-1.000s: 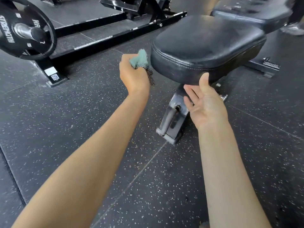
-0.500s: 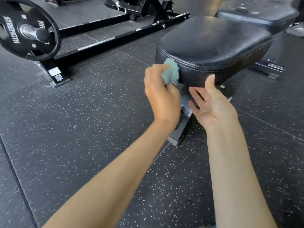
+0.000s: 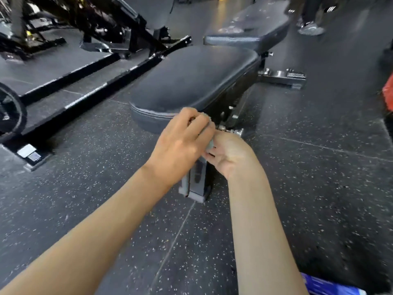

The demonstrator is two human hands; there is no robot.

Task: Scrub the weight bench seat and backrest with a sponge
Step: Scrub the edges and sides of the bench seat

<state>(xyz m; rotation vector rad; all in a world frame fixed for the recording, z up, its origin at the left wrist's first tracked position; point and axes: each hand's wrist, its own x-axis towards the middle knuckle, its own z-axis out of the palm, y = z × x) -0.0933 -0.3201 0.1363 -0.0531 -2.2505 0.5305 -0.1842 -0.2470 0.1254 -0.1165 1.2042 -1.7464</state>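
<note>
Sponge [image 3: 210,136]: mostly hidden, grey-green edge showing.
Left hand [image 3: 180,143]: fingers curled around sponge.
Right hand [image 3: 230,154]: fingers covered, cannot tell.
Seat [image 3: 191,81]: smooth black rounded padding.

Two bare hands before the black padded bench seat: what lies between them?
In the head view, a pale green sponge, gripped by the left hand, beside the right hand.
</note>
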